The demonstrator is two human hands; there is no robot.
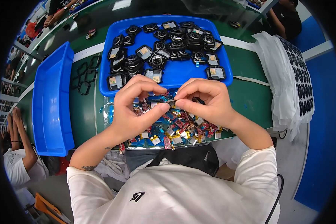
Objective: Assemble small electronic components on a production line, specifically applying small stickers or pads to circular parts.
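Observation:
Over the near edge of the blue tray, my two hands meet in front of me. My right hand [209,100] is closed, thumb and forefinger pinching a small dark thin part [171,101]. My left hand [136,106] is curled, its thumb tip against or very near that part; what its fingers grip is too small to make out. Below both hands lies a pile of small electronic parts [183,130]: red circuit boards, silvery battery cells with yellow tape, and blue bits. Beyond my fingers, the blue tray [164,83] holds many black smartwatch cases [157,60].
An empty-looking blue tray [50,104] stands tilted at left, with black frames [84,87] beside it on the green table [246,104]. At right are stacked white sheets [280,82] and a tray of black parts [300,78]. Other people work at far left and top right.

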